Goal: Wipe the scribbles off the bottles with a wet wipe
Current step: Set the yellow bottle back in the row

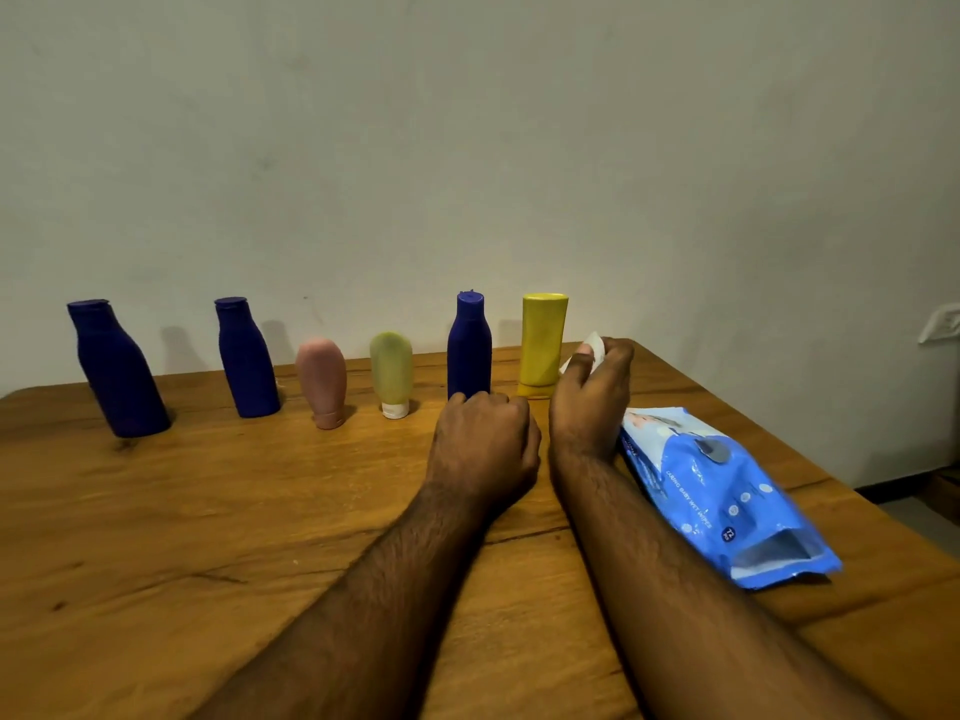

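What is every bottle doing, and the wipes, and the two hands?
Left blue bottle: standing, cap on.
Second blue bottle: standing, cap on.
Pink tube: standing on its cap.
Green tube: standing on its white cap.
Third blue bottle: standing, cap on.
Yellow bottle: standing on its cap.
Wet wipe: pinched in the right hand.
Wipes pack: lying on the table.
Left hand: fingers curled, holding nothing.

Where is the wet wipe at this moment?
In the head view the wet wipe is pinched in the right hand, right of centre, just beside the yellow bottle and beyond the blue wipes pack.
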